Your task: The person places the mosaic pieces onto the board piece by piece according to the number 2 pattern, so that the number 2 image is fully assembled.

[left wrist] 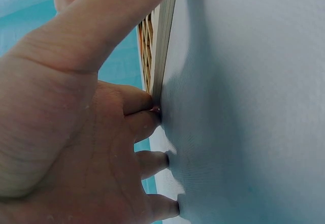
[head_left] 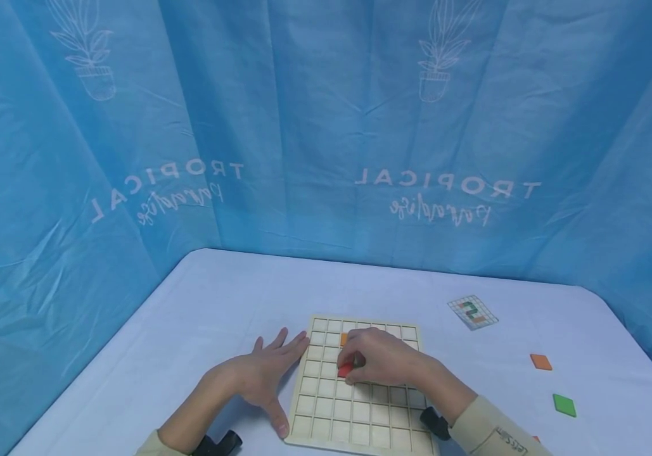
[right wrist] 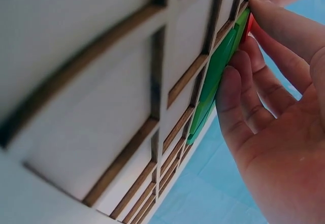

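Note:
A wooden grid board (head_left: 341, 410) lies on the table in front of me. My left hand (head_left: 263, 373) is spread along its left side, thumb at the near corner and fingertips at the edge farther back; the left wrist view shows the fingertips beside the board's side. Over the middle of the grid my right hand (head_left: 381, 358) pinches a red square tile (head_left: 345, 370) between thumb and fingers. An orange tile (head_left: 344, 339) sits in a cell just behind it. Green tiles (right wrist: 216, 71) lie in the grid under the right fingers, largely hidden by that hand in the head view.
A small pattern card (head_left: 472, 312) with a coloured grid lies behind the board to the right. Farther right on the white table (head_left: 234, 285) are a loose orange tile (head_left: 541, 361) and a green tile (head_left: 564, 405). Blue curtains (head_left: 314, 126) hang behind the table.

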A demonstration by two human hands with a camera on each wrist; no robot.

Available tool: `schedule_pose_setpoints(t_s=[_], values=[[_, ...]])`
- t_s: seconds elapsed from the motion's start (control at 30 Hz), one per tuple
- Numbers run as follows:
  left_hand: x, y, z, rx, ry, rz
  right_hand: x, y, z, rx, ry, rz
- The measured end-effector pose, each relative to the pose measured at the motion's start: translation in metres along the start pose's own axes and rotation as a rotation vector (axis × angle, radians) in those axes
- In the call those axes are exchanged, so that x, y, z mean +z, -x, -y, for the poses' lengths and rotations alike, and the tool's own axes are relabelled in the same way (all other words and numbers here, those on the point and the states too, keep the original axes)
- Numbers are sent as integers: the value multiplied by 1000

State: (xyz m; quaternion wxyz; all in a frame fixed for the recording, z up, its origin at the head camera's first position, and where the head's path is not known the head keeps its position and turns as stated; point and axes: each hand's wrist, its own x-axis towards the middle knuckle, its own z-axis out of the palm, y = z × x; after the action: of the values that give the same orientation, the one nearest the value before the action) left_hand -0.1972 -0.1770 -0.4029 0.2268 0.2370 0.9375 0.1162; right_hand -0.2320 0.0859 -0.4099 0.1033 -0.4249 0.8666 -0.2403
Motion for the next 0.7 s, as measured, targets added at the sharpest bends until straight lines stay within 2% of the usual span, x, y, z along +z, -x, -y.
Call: schedule_pose_setpoints(t_s=[0.4, 0.7], values=[[-1, -1, 0, 5, -3, -4, -5, 7, -1, 55, -27, 3], [0, 0, 1, 1, -3, -7, -6, 9, 4, 28, 6, 26]])
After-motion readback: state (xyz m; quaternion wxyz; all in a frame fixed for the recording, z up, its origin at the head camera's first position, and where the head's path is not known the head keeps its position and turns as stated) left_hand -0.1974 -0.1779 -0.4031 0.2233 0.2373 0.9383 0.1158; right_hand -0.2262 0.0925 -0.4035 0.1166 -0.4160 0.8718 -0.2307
